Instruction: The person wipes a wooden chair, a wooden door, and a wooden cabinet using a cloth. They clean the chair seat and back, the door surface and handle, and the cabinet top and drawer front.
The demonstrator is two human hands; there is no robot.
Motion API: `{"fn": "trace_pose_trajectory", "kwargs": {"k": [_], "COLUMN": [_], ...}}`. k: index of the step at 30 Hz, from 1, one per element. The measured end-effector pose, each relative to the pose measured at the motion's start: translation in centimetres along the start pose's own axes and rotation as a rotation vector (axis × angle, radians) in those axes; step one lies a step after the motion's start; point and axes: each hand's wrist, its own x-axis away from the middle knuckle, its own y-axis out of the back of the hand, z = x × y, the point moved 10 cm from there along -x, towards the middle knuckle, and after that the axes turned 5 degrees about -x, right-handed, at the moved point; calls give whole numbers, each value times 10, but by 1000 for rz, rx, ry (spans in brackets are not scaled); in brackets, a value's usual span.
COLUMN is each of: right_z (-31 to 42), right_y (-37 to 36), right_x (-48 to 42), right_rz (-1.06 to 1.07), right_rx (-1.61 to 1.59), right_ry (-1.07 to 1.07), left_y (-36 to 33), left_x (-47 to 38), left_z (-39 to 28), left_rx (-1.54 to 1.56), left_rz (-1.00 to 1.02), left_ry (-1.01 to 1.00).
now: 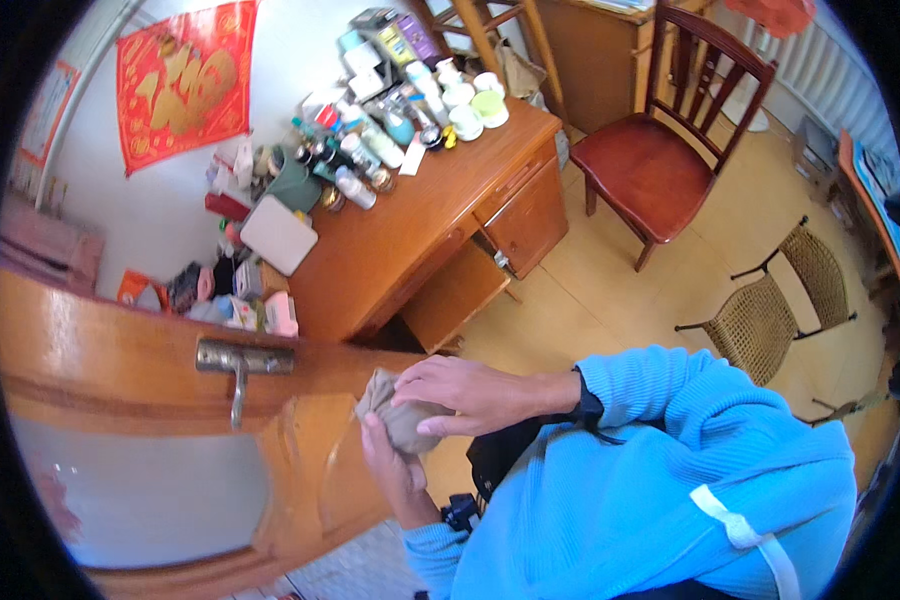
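A bunched grey-beige cloth point(403, 420) is between my two hands, in front of the wooden door. My left hand point(396, 463) grips it from the near lower side, with the thumb up along its edge. Over its top lies my right hand point(461, 394), fingers curled onto the cloth and thumb against its side. Part of the cloth is hidden under my fingers. Left of the hands, the door's metal handle point(238, 394) hangs from its plate, apart from both hands.
The open wooden door point(330, 442) with a glass pane point(150, 487) spans the lower left. Beyond it stands a wooden desk point(390, 247) crowded with bottles, jars and boxes. A red-brown wooden chair point(645, 176) and a woven chair point(754, 330) stand on the tiled floor point(592, 292).
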Motion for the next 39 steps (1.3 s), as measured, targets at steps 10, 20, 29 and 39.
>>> {"fn": "trace_pose_trajectory", "kwargs": {"k": [10,20,29,39], "right_z": [-35,-66,-51,-58], "right_y": [3,-32,-84,-81], "right_x": [19,6,-34,-87], "right_rz": [7,-63,179,91], "right_rx": [-374,-1141,-633,-613], "right_ry": [-291,-703,-616,-525], "left_y": [-30,7,60,295], "left_x": [5,18,13,38], "left_z": [18,21,3,-151], "left_rx": [4,130,227,368], "left_rz": [136,55,-10,-881], "left_ry": [99,92,7,-740]}}
